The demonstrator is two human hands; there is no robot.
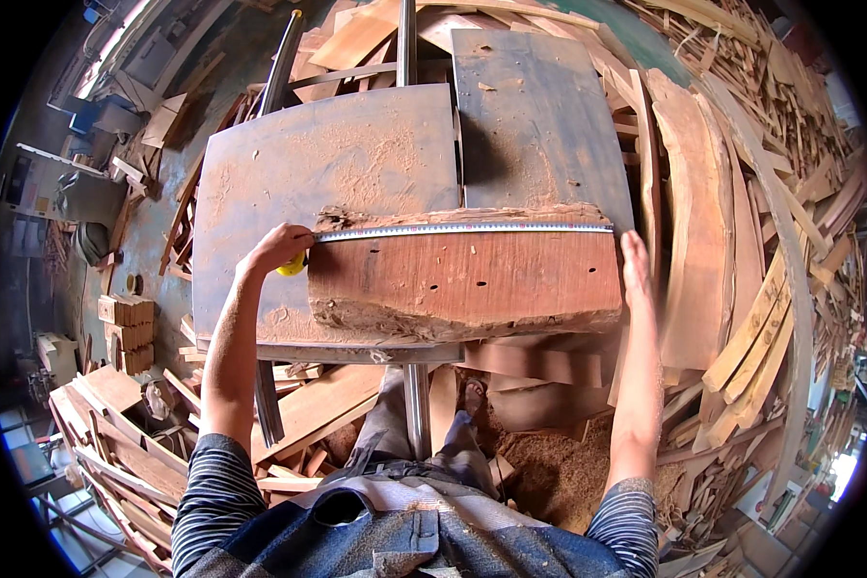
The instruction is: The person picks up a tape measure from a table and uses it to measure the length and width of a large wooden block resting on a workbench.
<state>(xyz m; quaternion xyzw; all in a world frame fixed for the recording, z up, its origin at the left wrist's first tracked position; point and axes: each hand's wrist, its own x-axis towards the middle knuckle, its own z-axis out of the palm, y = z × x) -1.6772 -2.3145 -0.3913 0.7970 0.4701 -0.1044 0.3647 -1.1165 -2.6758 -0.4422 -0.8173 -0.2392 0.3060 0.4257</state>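
Note:
A thick reddish wood slab [404, 279] with rough bark edges and a few dark holes lies across a metal saw table [260, 193]. Along its far edge stretches a white tape blade [462, 229], reaching nearly end to end. At the slab's left end my left hand [284, 245] is closed around the yellow case of a tape measure [292, 266], partly hidden by the fingers. My right hand [635, 262] stands flat by the slab's right end, fingers stretched and pointing away from me, beside the tape's tip. Whether its palm touches the slab I cannot tell.
A second metal table section [539, 116] lies beyond a slot, dusted with sawdust. Long planks [689, 222] lean at the right near heaps of offcuts. Stacked wood blocks [127, 332] stand at the left. Sawdust [559, 477] covers the floor by my feet.

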